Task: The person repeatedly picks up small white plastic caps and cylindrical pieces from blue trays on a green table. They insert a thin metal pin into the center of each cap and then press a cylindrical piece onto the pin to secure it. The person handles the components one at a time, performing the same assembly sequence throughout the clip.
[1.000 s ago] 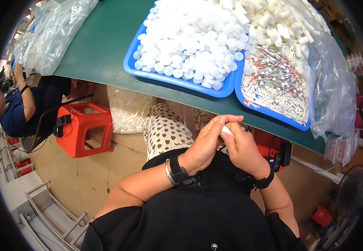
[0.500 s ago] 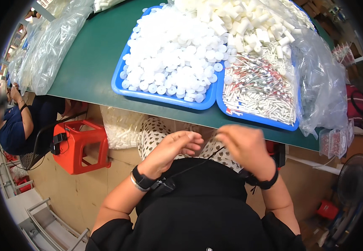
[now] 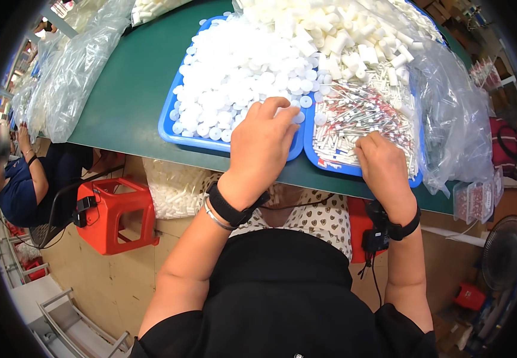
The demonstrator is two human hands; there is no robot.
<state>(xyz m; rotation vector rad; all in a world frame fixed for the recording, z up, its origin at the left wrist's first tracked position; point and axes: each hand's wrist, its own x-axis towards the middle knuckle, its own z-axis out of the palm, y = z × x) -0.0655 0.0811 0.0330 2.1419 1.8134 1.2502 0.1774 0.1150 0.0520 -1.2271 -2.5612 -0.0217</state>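
My left hand reaches over the right part of a heap of white translucent plastic discs. Its fingers are bent and a little apart at the discs, and I see nothing held between them. Beside it, my right hand dips its fingertips into small white tube-like pieces. Those fingers are drawn together, and whatever they pinch is hidden. Thin red and dark pieces with white ends lie just beyond them. A blue tray holds the discs, and a second blue tray holds the small pieces.
Thick cream foam-like cylinders are piled behind the trays on the green table. Clear plastic bags lie at the right. A red stool stands at the left, near a seated person in dark blue. A fan stands at the right.
Both hands have moved forward from over my lap to the trays, the left to the discs and the right to the small white pieces. The dark cord between them has dropped lower.
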